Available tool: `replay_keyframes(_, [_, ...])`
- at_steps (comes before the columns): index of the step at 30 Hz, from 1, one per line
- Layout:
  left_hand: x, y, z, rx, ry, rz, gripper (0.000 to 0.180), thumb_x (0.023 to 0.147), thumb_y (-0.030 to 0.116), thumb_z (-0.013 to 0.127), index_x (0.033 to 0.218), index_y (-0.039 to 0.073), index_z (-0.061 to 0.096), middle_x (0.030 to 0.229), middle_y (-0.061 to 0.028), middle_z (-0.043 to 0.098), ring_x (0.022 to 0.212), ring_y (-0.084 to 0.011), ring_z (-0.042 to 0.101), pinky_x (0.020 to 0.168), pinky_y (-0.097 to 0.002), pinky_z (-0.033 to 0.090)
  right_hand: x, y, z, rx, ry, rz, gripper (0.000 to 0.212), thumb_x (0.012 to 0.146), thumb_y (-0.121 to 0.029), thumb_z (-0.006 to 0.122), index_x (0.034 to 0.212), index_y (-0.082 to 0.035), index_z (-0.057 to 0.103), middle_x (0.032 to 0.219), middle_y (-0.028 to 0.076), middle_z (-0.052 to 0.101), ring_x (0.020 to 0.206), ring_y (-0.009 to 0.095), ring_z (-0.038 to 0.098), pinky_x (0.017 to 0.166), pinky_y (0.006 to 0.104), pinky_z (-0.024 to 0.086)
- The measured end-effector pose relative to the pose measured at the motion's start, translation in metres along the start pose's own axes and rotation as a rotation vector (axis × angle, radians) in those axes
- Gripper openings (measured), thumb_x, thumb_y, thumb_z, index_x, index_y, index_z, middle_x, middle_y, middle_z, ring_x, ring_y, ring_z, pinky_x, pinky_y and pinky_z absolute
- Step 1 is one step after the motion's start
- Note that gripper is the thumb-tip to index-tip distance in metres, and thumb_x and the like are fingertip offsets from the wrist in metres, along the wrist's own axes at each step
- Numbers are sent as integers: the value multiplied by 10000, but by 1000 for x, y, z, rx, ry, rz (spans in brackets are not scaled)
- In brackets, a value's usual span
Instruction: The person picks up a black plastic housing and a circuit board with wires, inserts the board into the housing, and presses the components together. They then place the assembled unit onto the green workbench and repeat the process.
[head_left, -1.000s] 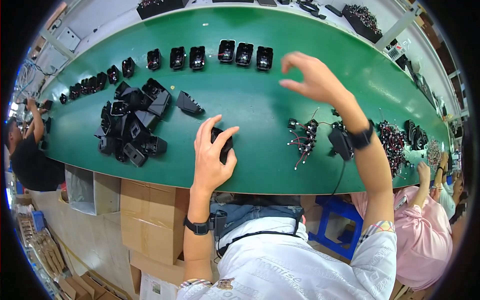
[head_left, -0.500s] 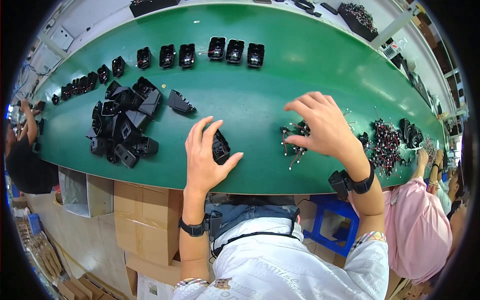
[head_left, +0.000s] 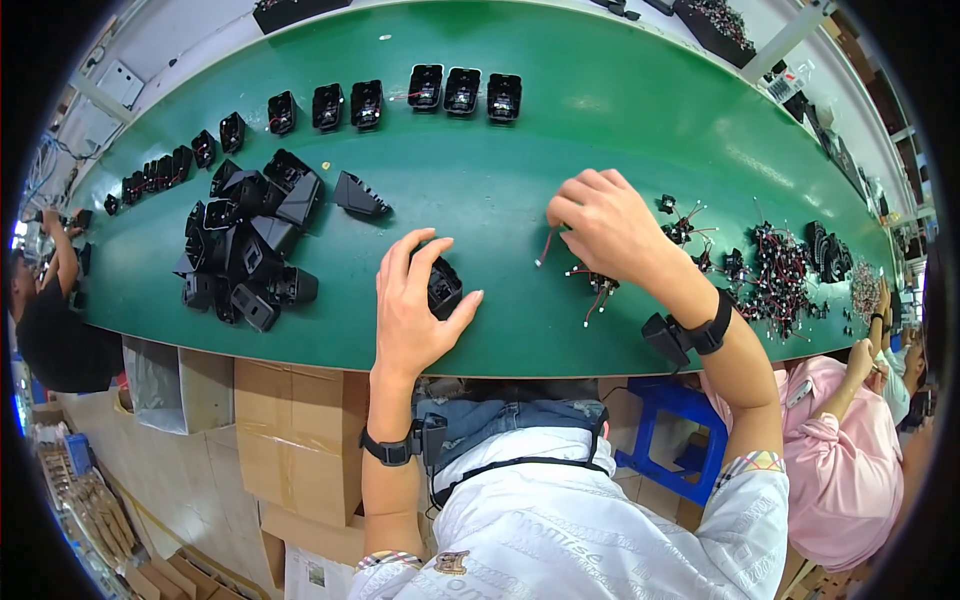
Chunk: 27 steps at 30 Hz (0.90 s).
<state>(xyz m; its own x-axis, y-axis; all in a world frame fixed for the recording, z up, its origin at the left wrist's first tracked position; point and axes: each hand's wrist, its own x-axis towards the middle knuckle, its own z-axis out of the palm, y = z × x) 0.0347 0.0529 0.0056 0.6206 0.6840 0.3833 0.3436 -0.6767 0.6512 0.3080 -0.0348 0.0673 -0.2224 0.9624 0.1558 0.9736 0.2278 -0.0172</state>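
Note:
My left hand [head_left: 405,315] rests on the table with fingers and thumb spread around a small black plastic housing [head_left: 445,289]. The housing lies open side up, and its left part is hidden by the hand. My right hand [head_left: 612,222] is raised over the table, fingers closed on a small wired part, most of it hidden. A red wire [head_left: 545,247] with a white plug hangs from between those fingers. Just below that hand lie a few more black parts with wires [head_left: 600,287]. A heap of black housings [head_left: 245,245] sits left of my left hand.
A single housing [head_left: 360,195] lies beside the heap. Several housings [head_left: 425,88] stand in a row along the far side. At right are a pile of wired parts [head_left: 778,280] and stacked black pieces [head_left: 826,252]. A person in pink [head_left: 835,450] sits at right, another person [head_left: 60,330] at left.
My right hand has lifted up and left from the wired parts, closing on one whose wire now dangles. The left hand has stayed by the housing.

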Motion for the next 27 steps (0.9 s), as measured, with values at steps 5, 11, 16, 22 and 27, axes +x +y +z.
replay_keyframes(5, [-6, 4, -1, -14, 96, -91, 749, 719, 245, 896, 1365, 59, 566, 1376, -167, 549, 1273, -381, 526, 1066, -490, 425, 9, -19, -25, 495, 213, 198, 152, 801, -20, 761, 934, -67, 702, 961, 70, 730, 824, 238, 677, 758, 354, 532])
replay_keyframes(11, [-27, 16, -8, 164, 119, -181, 815, 709, 146, 905, 1419, 46, 517, 1345, -179, 579, 1276, -388, 535, 1060, -453, 465, -19, -77, -31, 1219, 309, 425, 125, 773, 92, 798, 865, 19, 753, 1156, 161, 735, 837, 151, 692, 766, 258, 564])
replay_keyframes(16, [-36, 34, -13, -492, 47, -111, 800, 680, 14, 860, 1408, 51, 530, 1369, -182, 575, 1248, -354, 595, 1034, -405, 495, -39, -98, -8, 1441, 379, 282, 200, 732, 107, 806, 916, 32, 788, 1027, 198, 757, 894, 238, 733, 839, 338, 601])
replay_keyframes(22, [-38, 58, -20, -684, -45, -94, 877, 668, 14, 875, 1459, 63, 499, 1373, -140, 620, 1201, -305, 623, 862, -357, 532, -39, -107, -24, 1102, 418, 220, 182, 709, 41, 854, 869, -8, 785, 1020, 164, 775, 847, 236, 728, 776, 334, 575])
replay_keyframes(27, [-35, 69, -28, -528, -68, -85, 914, 662, 5, 878, 1484, 61, 483, 1387, -144, 631, 1245, -315, 617, 891, -361, 535, -45, -116, -32, 844, 448, 148, 215, 676, -29, 893, 858, -81, 791, 990, 71, 735, 852, 223, 670, 728, 329, 523])
